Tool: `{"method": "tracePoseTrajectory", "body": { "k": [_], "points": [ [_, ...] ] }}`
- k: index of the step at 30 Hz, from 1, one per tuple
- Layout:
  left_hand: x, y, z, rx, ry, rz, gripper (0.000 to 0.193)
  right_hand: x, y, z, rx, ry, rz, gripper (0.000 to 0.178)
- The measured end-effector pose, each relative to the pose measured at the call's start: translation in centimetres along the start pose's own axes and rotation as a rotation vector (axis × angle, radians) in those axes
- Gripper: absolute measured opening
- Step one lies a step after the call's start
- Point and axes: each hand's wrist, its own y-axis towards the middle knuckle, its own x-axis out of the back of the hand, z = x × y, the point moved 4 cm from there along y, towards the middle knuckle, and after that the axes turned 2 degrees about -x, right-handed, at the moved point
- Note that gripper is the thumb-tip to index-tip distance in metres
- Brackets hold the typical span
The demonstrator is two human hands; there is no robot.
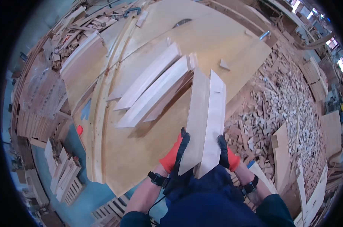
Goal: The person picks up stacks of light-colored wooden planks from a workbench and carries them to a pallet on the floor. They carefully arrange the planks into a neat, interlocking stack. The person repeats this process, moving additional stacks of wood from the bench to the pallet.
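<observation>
In front of my body I hold a bundle of pale wooden boards (213, 125) with slanted ends. They stand close together side by side, their far ends over the tabletop. My left hand (176, 153), in a red and black glove, is closed against the left side near the close end. My right hand (228, 154), gloved alike, presses the right side at about the same height; part of its fingers is hidden. Left of the bundle, several similar slant-cut boards (156, 92) lie stacked on the wooden worktable (129, 162).
A dark saw blade (182, 22) rises from the table's far part. A long wooden fence (99, 125) runs along the left, with a red knob (80, 129) beside it. A small triangular offcut (224, 64) lies on the table. Offcuts (288, 98) heap up at right.
</observation>
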Motion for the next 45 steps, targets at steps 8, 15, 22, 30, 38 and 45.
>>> {"method": "tracePoseTrajectory", "body": {
  "k": [8, 15, 22, 30, 38, 45],
  "points": [
    [-0.1, 1.3, -3.2, 0.173, 0.206, 0.100, 0.068, 3.8, -0.2, 2.3, 0.130, -0.568, 0.180, 0.076],
    [1.2, 9.7, -4.7, 0.091, -0.112, -0.032, 0.058, 1.8, 3.1, 7.3, 0.243, -1.068, 0.061, 0.087],
    [0.2, 9.9, -5.5, 0.138, 0.078, 0.017, 0.064, 0.2, 2.5, 9.5, 0.066, -1.207, 0.088, 0.089],
    [-0.5, 8.7, -4.9, 0.183, -0.154, -0.012, 0.066, 6.0, 4.6, 6.0, 0.267, -0.779, 0.228, 0.080],
    [0.1, 7.7, -2.1, 0.188, -0.387, 0.051, 0.067, 8.7, 9.4, 0.7, 0.174, -0.336, 0.015, 0.068],
    [-1.1, 5.6, 4.0, 0.173, -0.228, -0.045, 0.066, 5.4, 2.1, 2.8, 0.143, -0.315, 0.044, 0.079]
  ]
}}
